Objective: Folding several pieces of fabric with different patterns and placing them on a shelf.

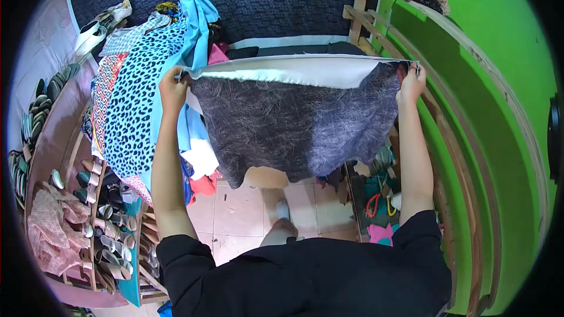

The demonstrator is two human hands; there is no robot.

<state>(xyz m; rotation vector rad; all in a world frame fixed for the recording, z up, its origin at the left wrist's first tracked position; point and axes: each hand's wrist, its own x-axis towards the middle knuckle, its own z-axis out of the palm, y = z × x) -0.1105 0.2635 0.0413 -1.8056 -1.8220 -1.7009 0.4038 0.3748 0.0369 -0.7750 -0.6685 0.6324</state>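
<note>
A dark grey fabric piece [258, 123] with fine pale streaks hangs stretched between my two hands. Along its top edge runs a white fabric strip [282, 71], with loose threads where the two meet. My left hand [174, 89] is closed on the upper left corner. At the upper right corner, my right hand [412, 84] pinches the cloth the same way. Both arms reach forward, holding the top edge nearly taut. The lower edge hangs uneven, and a tan patch [266, 177] shows at its bottom.
Left of the cloth, a leopard-print blue fabric [132, 94] and a light blue fabric [194, 17] are draped in a pile. Shoes [114, 246] fill racks at the lower left. Wooden rails [470, 135] line the green wall at right. Tiled floor [238, 208] shows below.
</note>
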